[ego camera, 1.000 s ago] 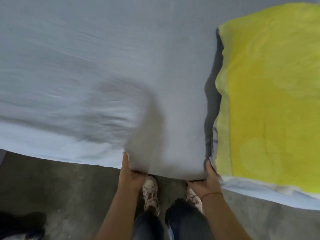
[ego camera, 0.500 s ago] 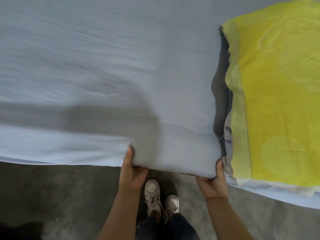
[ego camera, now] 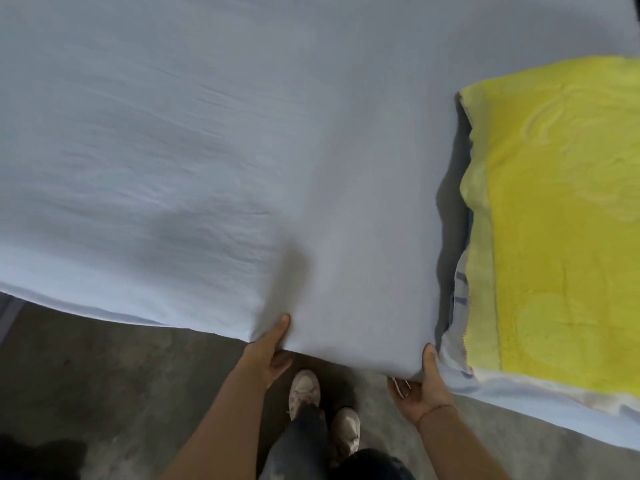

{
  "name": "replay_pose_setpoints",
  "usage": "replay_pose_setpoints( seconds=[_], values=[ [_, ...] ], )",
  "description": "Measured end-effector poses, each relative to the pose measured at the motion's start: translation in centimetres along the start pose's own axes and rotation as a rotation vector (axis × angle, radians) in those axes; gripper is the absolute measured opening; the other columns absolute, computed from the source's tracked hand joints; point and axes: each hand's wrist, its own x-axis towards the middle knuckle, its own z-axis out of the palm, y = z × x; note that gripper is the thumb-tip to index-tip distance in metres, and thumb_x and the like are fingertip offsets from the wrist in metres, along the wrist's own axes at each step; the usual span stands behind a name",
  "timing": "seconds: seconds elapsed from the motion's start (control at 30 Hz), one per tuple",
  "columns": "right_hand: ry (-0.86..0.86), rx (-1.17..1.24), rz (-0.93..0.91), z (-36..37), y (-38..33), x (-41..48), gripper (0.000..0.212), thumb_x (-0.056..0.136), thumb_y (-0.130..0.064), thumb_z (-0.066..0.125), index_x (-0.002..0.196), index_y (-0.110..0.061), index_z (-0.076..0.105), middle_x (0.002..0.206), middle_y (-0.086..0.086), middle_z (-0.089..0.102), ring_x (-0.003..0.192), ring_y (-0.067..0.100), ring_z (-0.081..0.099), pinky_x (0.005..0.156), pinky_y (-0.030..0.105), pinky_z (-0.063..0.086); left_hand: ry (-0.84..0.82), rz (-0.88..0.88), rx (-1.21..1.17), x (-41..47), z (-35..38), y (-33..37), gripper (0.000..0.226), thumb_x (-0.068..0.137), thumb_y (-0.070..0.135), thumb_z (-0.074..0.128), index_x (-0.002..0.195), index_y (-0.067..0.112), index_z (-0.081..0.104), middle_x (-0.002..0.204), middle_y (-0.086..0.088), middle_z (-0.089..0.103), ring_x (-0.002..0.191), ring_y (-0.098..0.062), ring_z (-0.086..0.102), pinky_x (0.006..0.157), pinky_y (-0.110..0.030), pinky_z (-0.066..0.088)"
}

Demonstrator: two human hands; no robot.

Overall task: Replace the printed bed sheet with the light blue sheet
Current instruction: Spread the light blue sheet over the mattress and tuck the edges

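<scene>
The light blue sheet [ego camera: 214, 161] covers the whole bed and hangs over the near edge. My left hand [ego camera: 272, 349] grips that near edge, thumb on top and fingers underneath. My right hand [ego camera: 420, 384] grips the same edge further right, thumb up against the cloth. Between the two hands the sheet is lifted and pulled taut into a raised fold. No printed sheet shows, apart from a strip of striped cloth [ego camera: 459, 299] under the yellow blanket.
A folded yellow blanket [ego camera: 561, 220] lies on the right part of the bed, close to my right hand. Below the bed edge is a grey concrete floor [ego camera: 114, 382] with my two feet in pale shoes [ego camera: 304, 389].
Both hands kept their hold on the sheet's edge and moved slightly apart and away from the feet. The view shifted, so the yellow blanket now sits lower on the right.
</scene>
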Motion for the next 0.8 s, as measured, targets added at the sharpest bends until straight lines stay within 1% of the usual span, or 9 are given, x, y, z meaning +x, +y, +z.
replay_pose_setpoints(
  seconds=[0.07,0.13,0.27,0.4,0.47,0.53,0.67,0.73,0.8],
  values=[
    [-0.023,-0.082,0.063,1.1,1.4,-2.2,0.048,0.081,-0.054,0.065,0.114,-0.021,0.055,0.129,0.01,0.052,0.108,0.026,0.054,0.105,0.043,0.037,0.036,0.032,0.037,-0.2,-1.3,1.2,0.035,0.079,0.031,0.078,0.099,0.01,0.058,0.086,-0.008,0.065,0.074,-0.02,0.059,0.065,-0.032,0.048],
    [-0.052,-0.116,0.156,2.1,3.4,-3.4,0.056,0.087,-0.054,0.055,0.131,-0.02,0.047,0.138,0.013,0.045,0.128,0.028,0.045,0.112,0.043,0.029,0.068,0.046,0.019,-0.7,-2.9,2.9,0.042,0.076,0.037,0.078,0.099,0.008,0.058,0.073,-0.005,0.059,0.059,-0.016,0.052,0.061,-0.032,0.041],
    [-0.08,-0.111,0.258,6.1,8.2,-5.6,0.074,0.088,-0.052,0.057,0.147,-0.013,0.033,0.148,0.014,0.039,0.139,0.028,0.034,0.117,0.045,0.024,0.176,0.112,-0.043,-0.3,-6.7,7.2,0.086,0.063,0.047,0.086,0.132,0.012,0.048,0.105,-0.006,0.057,0.09,-0.022,0.057,0.089,-0.04,0.048],
    [-0.126,-0.079,0.256,11.0,13.0,-6.6,0.091,0.07,-0.053,0.068,0.145,-0.013,0.036,0.145,0.014,0.042,0.137,0.028,0.037,0.115,0.045,0.025,0.157,0.115,-0.071,-0.7,-9.9,12.2,0.072,0.075,0.044,0.079,0.133,0.016,0.047,0.119,-0.005,0.047,0.111,-0.025,0.051,0.104,-0.041,0.041],
    [-0.131,-0.058,0.238,13.5,15.3,-6.8,0.094,0.063,-0.053,0.071,0.142,-0.012,0.041,0.14,0.014,0.047,0.132,0.028,0.041,0.115,0.045,0.026,0.14,0.106,-0.077,0.0,-12.2,14.4,0.063,0.078,0.042,0.078,0.128,0.015,0.051,0.104,-0.006,0.05,0.092,-0.022,0.052,0.09,-0.037,0.046],
    [-0.118,-0.026,0.216,15.8,17.7,-7.2,0.082,0.073,-0.052,0.069,0.14,-0.011,0.045,0.127,0.012,0.054,0.122,0.028,0.047,0.115,0.046,0.027,0.115,0.11,-0.077,0.1,-14.6,16.5,0.05,0.078,0.041,0.078,0.116,0.016,0.057,0.083,-0.005,0.046,0.069,-0.017,0.045,0.068,-0.031,0.043],
    [-0.043,0.072,0.162,20.2,21.2,-7.9,0.061,0.086,-0.047,0.064,0.136,-0.015,0.049,0.108,0.009,0.06,0.114,0.027,0.052,0.112,0.044,0.033,0.175,0.084,-0.03,0.5,-18.6,20.9,0.04,0.077,0.049,0.076,0.095,0.017,0.06,0.074,-0.004,0.037,0.061,-0.017,0.041,0.056,-0.029,0.041],
    [0.01,0.099,0.145,21.8,22.2,-8.2,0.063,0.083,-0.047,0.068,0.134,-0.014,0.05,0.112,0.01,0.06,0.112,0.026,0.055,0.101,0.041,0.044,0.209,0.118,0.024,2.5,-20.8,22.7,0.075,0.057,0.07,0.078,0.109,0.019,0.063,0.086,-0.006,0.056,0.073,-0.021,0.058,0.063,-0.032,0.052],
    [0.084,0.122,0.137,22.8,22.8,-8.4,0.069,0.079,-0.049,0.071,0.134,-0.014,0.048,0.122,0.009,0.056,0.107,0.025,0.055,0.09,0.038,0.046,0.244,0.163,0.015,3.9,-21.9,24.1,0.096,0.046,0.081,0.074,0.123,0.028,0.057,0.128,-0.005,0.061,0.113,-0.025,0.061,0.093,-0.042,0.052]
  ],
)
